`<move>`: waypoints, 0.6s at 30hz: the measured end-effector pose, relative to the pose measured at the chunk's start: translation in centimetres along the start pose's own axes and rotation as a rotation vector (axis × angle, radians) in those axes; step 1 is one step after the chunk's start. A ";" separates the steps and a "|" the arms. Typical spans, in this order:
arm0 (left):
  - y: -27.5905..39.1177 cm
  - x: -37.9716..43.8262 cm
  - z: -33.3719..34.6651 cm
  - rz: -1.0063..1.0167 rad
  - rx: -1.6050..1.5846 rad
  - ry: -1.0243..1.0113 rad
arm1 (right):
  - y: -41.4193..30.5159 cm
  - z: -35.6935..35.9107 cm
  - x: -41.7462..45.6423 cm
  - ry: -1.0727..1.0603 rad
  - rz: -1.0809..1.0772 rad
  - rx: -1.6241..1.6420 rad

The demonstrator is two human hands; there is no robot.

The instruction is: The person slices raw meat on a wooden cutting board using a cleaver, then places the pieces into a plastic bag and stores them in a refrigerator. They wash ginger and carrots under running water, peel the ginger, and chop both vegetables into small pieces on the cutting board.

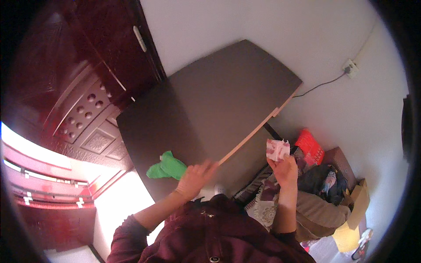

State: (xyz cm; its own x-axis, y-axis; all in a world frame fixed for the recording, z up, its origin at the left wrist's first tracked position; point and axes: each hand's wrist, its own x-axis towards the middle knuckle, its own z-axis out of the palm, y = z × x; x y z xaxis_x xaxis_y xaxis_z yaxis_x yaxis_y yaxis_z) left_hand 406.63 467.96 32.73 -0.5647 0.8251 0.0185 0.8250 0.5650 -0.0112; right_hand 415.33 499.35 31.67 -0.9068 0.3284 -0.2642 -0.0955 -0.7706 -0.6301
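Note:
My right hand [285, 169] holds up a small white box-like item with red and pink patches [278, 149], just beyond the table's front edge. The item's top edge looks uneven. My left hand [196, 180] is over the near edge of a dark-topped table [210, 98], its fingers blurred and pointing right. A crumpled green cloth [167, 166] lies on the tabletop and reaches under the left hand. Whether that hand grips the cloth is hidden.
Right of the table are a red bag [309, 146], a brown box [338, 164], brown fabric [319, 213] and an open cardboard flap [359, 203]. A cord runs to a wall socket [350, 68]. A dark red panelled door [88, 108] stands on the left.

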 end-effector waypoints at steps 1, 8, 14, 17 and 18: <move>0.0 0.3 -1.0 -0.030 0.000 0.037 | -0.2 -0.7 0.7 0.002 0.011 -0.013; -2.6 1.1 -13.1 -0.307 -0.027 0.267 | -0.4 -0.3 6.9 -0.070 0.161 -0.032; -8.5 1.7 -19.0 -0.466 0.051 0.589 | 2.4 2.2 13.3 -0.164 0.288 -0.064; -12.2 2.4 -21.6 -0.349 0.056 0.631 | 4.8 2.8 16.0 -0.125 0.331 -0.127; -13.0 2.5 -22.5 -0.344 0.077 0.626 | 5.8 3.3 16.8 -0.162 0.371 -0.142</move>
State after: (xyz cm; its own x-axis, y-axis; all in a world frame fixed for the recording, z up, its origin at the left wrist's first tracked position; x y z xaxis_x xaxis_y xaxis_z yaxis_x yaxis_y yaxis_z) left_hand 395.00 462.46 55.37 -0.6563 0.4529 0.6034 0.5852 0.8104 0.0283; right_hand 398.19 498.58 25.93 -0.9229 -0.0554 -0.3811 0.2964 -0.7339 -0.6111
